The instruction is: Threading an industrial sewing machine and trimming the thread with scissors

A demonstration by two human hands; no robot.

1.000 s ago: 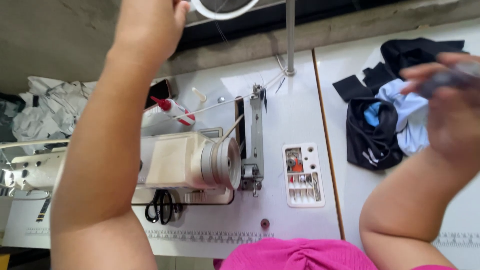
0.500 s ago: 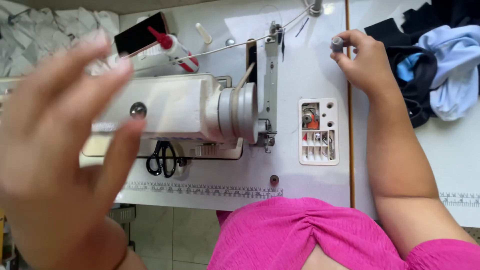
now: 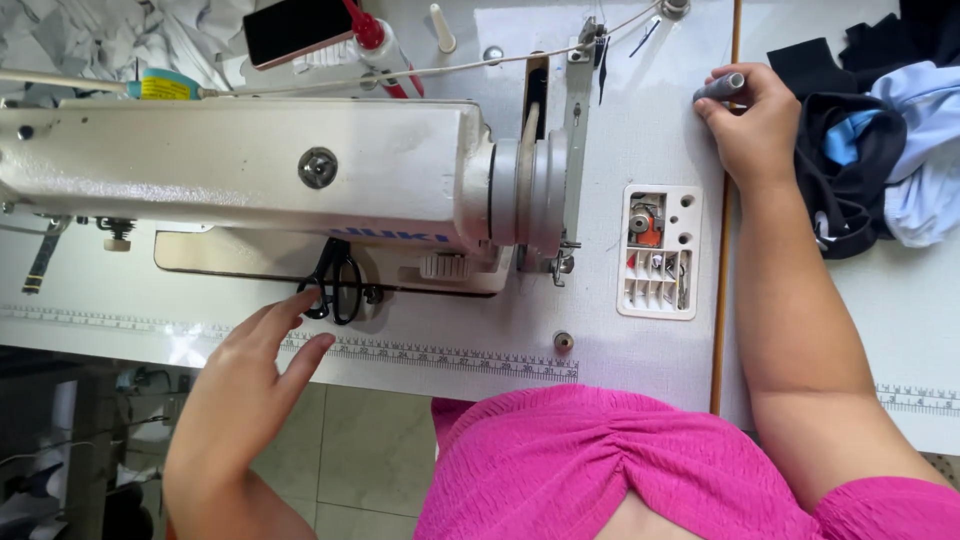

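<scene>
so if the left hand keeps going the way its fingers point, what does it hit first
Probably the black scissors lying on the machine bed just beyond the left hand, whose fingers point up and right toward them. Height above the table is unclear, so it might pass over.

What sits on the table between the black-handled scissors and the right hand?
In the head view, the sewing machine's handwheel and a white compartment tray lie between the black-handled scissors and the right hand.

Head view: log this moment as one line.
left hand: open, reaching toward scissors | right hand: gripping small grey spool | sewing machine: on table
</scene>
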